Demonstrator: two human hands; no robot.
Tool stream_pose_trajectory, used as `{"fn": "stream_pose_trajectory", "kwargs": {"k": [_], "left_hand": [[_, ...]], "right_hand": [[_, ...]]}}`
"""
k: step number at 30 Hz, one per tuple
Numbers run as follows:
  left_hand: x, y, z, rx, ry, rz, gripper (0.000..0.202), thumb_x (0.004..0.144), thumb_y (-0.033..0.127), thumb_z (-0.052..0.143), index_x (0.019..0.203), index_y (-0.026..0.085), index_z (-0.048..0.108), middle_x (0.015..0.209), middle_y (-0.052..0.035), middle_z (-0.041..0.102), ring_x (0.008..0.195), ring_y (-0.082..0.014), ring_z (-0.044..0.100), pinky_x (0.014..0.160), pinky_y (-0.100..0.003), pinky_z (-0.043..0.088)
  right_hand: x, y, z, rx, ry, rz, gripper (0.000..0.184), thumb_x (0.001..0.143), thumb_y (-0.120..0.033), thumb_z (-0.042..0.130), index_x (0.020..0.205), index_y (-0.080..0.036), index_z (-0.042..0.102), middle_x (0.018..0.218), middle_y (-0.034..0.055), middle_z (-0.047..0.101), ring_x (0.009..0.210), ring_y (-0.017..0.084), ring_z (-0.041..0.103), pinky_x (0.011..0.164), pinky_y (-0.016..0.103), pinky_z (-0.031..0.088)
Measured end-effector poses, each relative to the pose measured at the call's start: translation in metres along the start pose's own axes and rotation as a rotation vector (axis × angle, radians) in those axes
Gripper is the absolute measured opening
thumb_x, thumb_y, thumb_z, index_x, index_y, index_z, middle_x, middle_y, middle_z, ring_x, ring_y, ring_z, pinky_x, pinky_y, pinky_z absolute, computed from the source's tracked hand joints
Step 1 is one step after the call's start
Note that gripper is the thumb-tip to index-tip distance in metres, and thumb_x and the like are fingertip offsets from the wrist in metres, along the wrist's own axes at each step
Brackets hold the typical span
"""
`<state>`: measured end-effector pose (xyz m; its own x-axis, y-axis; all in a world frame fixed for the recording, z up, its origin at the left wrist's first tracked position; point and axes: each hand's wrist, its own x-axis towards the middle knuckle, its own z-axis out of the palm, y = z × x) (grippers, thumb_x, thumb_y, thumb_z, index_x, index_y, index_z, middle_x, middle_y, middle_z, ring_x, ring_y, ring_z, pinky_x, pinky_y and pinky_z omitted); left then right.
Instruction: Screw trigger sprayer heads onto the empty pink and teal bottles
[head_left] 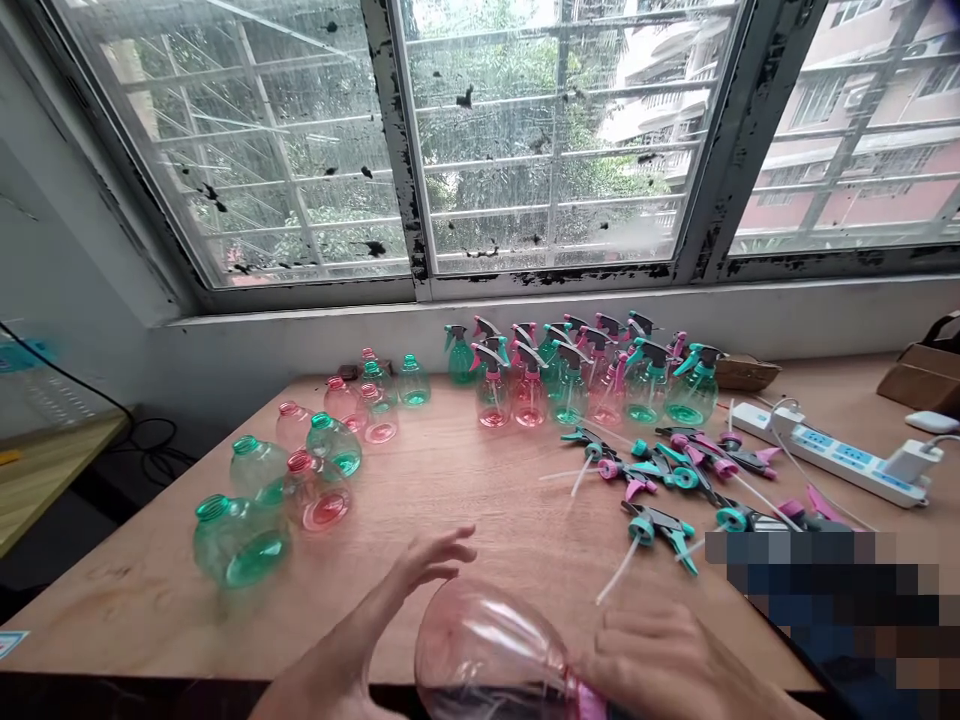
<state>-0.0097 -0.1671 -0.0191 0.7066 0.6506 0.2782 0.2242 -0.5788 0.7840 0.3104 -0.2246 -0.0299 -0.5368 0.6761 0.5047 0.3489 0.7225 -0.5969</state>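
Note:
A clear pink spray bottle (484, 640) lies tilted on its side at the front edge of the table, base to the left and neck to the right. My right hand (667, 650) is closed around its neck, where a pink collar (589, 700) shows; the rest of the top is hidden under the fingers or cut off by the frame. To the left of the bottle's base, my left hand (352, 640) is open, fingers stretched and apart. Beyond my right hand lies a loose teal-and-black spray head (660, 530) with a white tube.
Open green bottles (244, 540) and pink bottles (319, 490) stand at the left. Several spray bottles with heads (566, 385) line the back. Loose spray heads (682, 460) are heaped at the right, beside a white power strip (832, 450). A person's blurred-out part (840, 600) is at the right edge.

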Motion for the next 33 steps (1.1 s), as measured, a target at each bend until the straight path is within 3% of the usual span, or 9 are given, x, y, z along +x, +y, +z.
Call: {"fn": "stream_pose_trajectory", "kwargs": {"k": [2, 5, 8, 12, 15, 23, 27, 30, 33], "left_hand": [[0.000, 0.007, -0.005, 0.210, -0.111, -0.058, 0.101, 0.075, 0.039, 0.090, 0.158, 0.042, 0.034, 0.158, -0.0055, 0.053, 0.139, -0.0377, 0.056, 0.115, -0.046, 0.049], [0.004, 0.004, 0.000, 0.429, -0.149, -0.014, 0.098, 0.071, 0.024, 0.091, 0.153, 0.044, 0.042, 0.146, -0.0003, 0.065, 0.127, -0.0330, 0.066, 0.105, -0.036, 0.057], [0.016, -0.012, 0.004, 0.664, 0.034, 0.065, 0.089, 0.073, 0.023, 0.088, 0.150, 0.037, 0.047, 0.143, -0.0058, 0.065, 0.124, -0.0336, 0.066, 0.103, -0.038, 0.055], [0.042, -0.038, -0.002, 0.978, 0.383, 0.167, 0.064, 0.089, 0.016, 0.070, 0.147, 0.026, 0.045, 0.145, -0.0171, 0.058, 0.135, -0.0385, 0.055, 0.108, -0.050, 0.047], [0.064, -0.051, -0.007, 1.049, 0.500, 0.187, 0.055, 0.094, 0.015, 0.064, 0.144, 0.022, 0.044, 0.145, -0.0203, 0.056, 0.139, -0.0390, 0.052, 0.108, -0.052, 0.046], [0.110, -0.073, -0.003, 0.964, 0.517, 0.018, 0.050, 0.092, 0.025, 0.069, 0.139, 0.023, 0.049, 0.144, -0.0168, 0.060, 0.132, -0.0390, 0.058, 0.104, -0.051, 0.049], [0.139, -0.101, -0.011, 0.829, 0.460, -0.142, 0.062, 0.085, 0.032, 0.079, 0.139, 0.022, 0.050, 0.142, -0.0148, 0.060, 0.126, -0.0370, 0.062, 0.100, -0.049, 0.055], [0.170, -0.135, -0.034, 0.710, 0.475, -0.291, 0.058, 0.093, 0.040, 0.072, 0.143, 0.019, 0.049, 0.141, -0.0141, 0.060, 0.116, -0.0308, 0.067, 0.094, -0.049, 0.059], [0.206, -0.169, -0.060, 0.625, 0.490, -0.419, 0.041, 0.099, 0.036, 0.066, 0.135, 0.018, 0.058, 0.136, -0.0118, 0.063, 0.113, -0.0276, 0.068, 0.093, -0.048, 0.060]], "right_hand": [[0.014, -0.006, 0.008, -0.342, -0.169, -0.211, 0.048, 0.112, -0.021, 0.028, 0.098, -0.018, 0.074, 0.063, 0.0043, 0.073, 0.051, 0.017, 0.061, 0.049, 0.031, 0.037], [0.031, 0.000, 0.030, -0.521, -0.046, -0.357, 0.050, 0.112, -0.016, 0.025, 0.085, -0.020, 0.067, 0.053, -0.0014, 0.067, 0.042, 0.015, 0.054, 0.044, 0.029, 0.034], [0.046, 0.014, 0.046, -0.372, 0.052, -0.170, 0.022, 0.107, -0.030, 0.045, 0.109, -0.018, 0.064, 0.067, 0.0020, 0.076, 0.052, 0.018, 0.066, 0.051, 0.028, 0.040], [0.074, 0.029, 0.051, -0.047, 0.195, 0.184, 0.060, 0.080, -0.017, 0.065, 0.138, -0.020, 0.051, 0.073, -0.0016, 0.075, 0.055, 0.019, 0.064, 0.053, 0.027, 0.041], [0.095, 0.039, 0.051, 0.071, 0.304, 0.248, 0.061, 0.080, -0.017, 0.062, 0.141, -0.019, 0.057, 0.076, -0.0009, 0.073, 0.058, 0.018, 0.062, 0.057, 0.027, 0.044], [0.130, 0.070, 0.049, 0.374, 0.536, 0.607, 0.081, 0.088, -0.053, 0.072, 0.153, -0.011, 0.048, 0.052, -0.0106, 0.043, 0.049, 0.014, 0.042, 0.046, 0.025, 0.041], [0.130, 0.071, 0.054, 0.404, 0.648, 0.583, 0.116, 0.083, -0.056, 0.078, 0.166, -0.021, 0.003, 0.116, 0.0098, 0.068, 0.087, 0.024, 0.065, 0.069, 0.035, 0.060], [0.103, 0.049, 0.059, 0.373, 0.489, 0.464, 0.109, 0.089, -0.052, 0.074, 0.164, -0.035, -0.003, 0.164, 0.0152, 0.031, 0.139, 0.035, 0.046, 0.104, 0.054, 0.051], [0.064, 0.015, 0.062, 0.573, -0.178, 0.292, 0.084, 0.092, -0.048, 0.073, 0.160, -0.043, 0.025, 0.168, 0.0067, 0.031, 0.154, 0.036, 0.028, 0.118, 0.057, 0.037]]}}
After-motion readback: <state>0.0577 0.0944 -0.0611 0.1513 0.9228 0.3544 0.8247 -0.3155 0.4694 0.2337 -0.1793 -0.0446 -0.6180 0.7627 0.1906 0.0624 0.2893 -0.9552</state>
